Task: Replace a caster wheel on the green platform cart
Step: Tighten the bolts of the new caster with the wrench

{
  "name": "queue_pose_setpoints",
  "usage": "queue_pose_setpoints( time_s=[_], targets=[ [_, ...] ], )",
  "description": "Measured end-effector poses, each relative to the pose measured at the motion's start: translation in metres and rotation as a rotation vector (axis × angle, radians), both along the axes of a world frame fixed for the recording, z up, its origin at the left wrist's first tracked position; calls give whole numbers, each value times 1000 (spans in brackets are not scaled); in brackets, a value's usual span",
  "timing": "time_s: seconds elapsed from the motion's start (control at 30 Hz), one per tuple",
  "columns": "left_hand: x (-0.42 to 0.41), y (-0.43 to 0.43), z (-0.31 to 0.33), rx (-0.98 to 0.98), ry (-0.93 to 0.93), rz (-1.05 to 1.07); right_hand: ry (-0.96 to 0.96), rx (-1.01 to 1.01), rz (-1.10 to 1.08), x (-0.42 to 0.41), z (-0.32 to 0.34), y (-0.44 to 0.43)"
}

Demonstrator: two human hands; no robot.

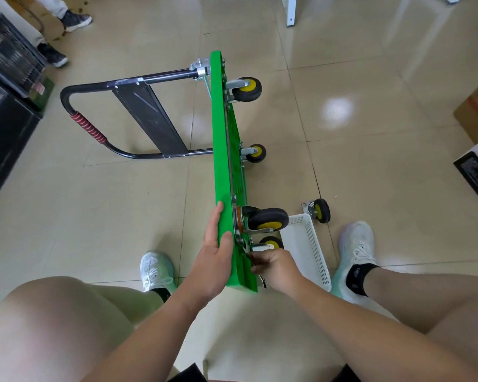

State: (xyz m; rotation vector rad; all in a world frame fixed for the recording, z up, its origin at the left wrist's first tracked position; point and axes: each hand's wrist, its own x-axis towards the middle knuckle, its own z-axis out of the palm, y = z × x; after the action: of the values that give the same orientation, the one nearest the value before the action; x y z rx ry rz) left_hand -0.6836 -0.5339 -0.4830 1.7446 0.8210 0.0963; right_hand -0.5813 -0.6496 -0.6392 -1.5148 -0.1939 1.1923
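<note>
Just beyond right hand [273,267]: caster wheel [271,242], right hand pinching its mount hardware [249,254]; left hand [215,257] clamps green cart deck [226,161], long axis running away.

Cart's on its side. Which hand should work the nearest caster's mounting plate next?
Right. The right hand sits at that plate on the wheel side, pinching a small dark item. The left hand grips the green deck by its edge, steadying it; letting go might tip it.

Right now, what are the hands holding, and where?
The left hand grips the green cart by its top edge. The right hand curls beside a caster; its hold unclear.
</note>
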Motion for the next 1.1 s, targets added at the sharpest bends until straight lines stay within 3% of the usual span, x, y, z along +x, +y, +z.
queue_pose_setpoints(
  time_s=[0.37,0.6,0.77,0.97,1.1],
  targets=[
    [0,1,1,-17,-14,-6,-80,-63,7,2,23,8],
    [1,2,-1,-20,-27,-9,-184,-88,130,-7,61,-13],
    [1,2,-4,-31,-43,-3,22,-153,155,2,109,-7],
    [0,2,-2,-35,-31,-12,104,-186,128,-1,123,-5],
    [0,2,-3,-45,-41,-9,-63,-207,153,-7,104,-20]
  ],
)
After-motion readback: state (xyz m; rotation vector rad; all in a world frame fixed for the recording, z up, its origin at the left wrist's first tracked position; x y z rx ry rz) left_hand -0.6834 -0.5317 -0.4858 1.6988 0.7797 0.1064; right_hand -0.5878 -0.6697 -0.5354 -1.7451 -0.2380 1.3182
